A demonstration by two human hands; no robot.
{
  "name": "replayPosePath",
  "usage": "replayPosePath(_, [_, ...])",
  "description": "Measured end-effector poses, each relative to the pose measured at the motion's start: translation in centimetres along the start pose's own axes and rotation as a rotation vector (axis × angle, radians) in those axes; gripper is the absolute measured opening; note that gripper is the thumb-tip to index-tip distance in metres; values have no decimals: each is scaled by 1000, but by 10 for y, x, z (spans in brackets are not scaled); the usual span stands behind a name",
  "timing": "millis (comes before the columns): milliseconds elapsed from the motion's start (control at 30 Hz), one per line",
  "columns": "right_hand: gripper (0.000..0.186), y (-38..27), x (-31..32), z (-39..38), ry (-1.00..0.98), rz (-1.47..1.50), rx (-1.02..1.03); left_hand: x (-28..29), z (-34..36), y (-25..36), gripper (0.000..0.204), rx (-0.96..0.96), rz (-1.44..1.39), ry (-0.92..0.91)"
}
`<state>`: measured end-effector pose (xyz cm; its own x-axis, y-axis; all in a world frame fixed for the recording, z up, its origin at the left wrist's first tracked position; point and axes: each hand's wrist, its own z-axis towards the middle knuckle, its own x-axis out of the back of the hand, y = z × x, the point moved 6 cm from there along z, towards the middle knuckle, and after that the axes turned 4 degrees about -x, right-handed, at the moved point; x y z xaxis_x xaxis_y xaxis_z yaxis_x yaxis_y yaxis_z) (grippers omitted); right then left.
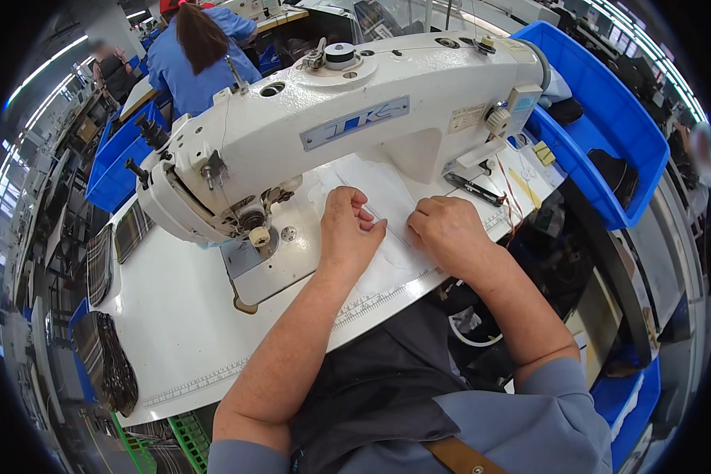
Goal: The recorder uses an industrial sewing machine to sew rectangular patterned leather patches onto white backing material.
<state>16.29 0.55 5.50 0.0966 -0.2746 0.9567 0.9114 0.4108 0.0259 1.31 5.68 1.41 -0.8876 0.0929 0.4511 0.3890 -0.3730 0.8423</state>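
- Pressing a piece of white fabric [387, 207] flat on the white tabletop [182, 316], the person works with both hands close together, just to the right of the needle area of the white sewing machine [355, 118].
- The left hand [349, 231] lies on the fabric with the fingers bent down; its grip is narrow, the fingertips touching the cloth and seeming to pinch a fold or edge.
- The right hand [448, 227] is curled almost into a fist on the same fabric, knuckles up; I cannot tell if something is held inside it, because the fingers hide the palm.
- The 2 hands nearly meet over a thin crease line in the cloth, between them.
- To do this step well, I judge that the edges should be lined up evenly before the fold is pressed, and the cloth should stay flat with no wrinkle under the palms.
- The fingers should also stay well apart from the presser foot [254, 225], which is to the left of the left hand.
- A blue bin [608, 134] stands at the right behind the machine, and dark checked fabric pieces [107, 359] lie at the left edge of the tabletop.
- Another person in a blue shirt [193, 59] sits farther back.
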Motion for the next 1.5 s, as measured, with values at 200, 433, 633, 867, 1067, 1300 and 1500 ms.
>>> replayPosePath(200, [12, -6, 14, 3, 90, 171, 3, 7, 6, -6, 47, 8, -76, 75])
replayPosePath(433, [17, 6, 6, 1, 23, 132, 6, 10, 1, -8, 47, 132, -138, 95])
replayPosePath(633, [15, -4, 16, -6, 110, 164, -39, 12, 1, -8, 44, 182, -209, 78])
replayPosePath(867, [20, -2, 12, -3, 87, 98, -46, 11, 0, -12, 45, 109, -254, 115])
replayPosePath(1067, [17, 18, 18, -14, 174, 532, -179, 12, -5, -7, 52, 248, -418, 86])
replayPosePath(1300, [12, 16, 11, -26, 277, 754, -175, -8, -4, 6, 48, 340, -635, -58])
replayPosePath(1500, [10, -2, 18, -10, 327, 724, -64, 1, 2, -6, 36, 369, -718, -57])
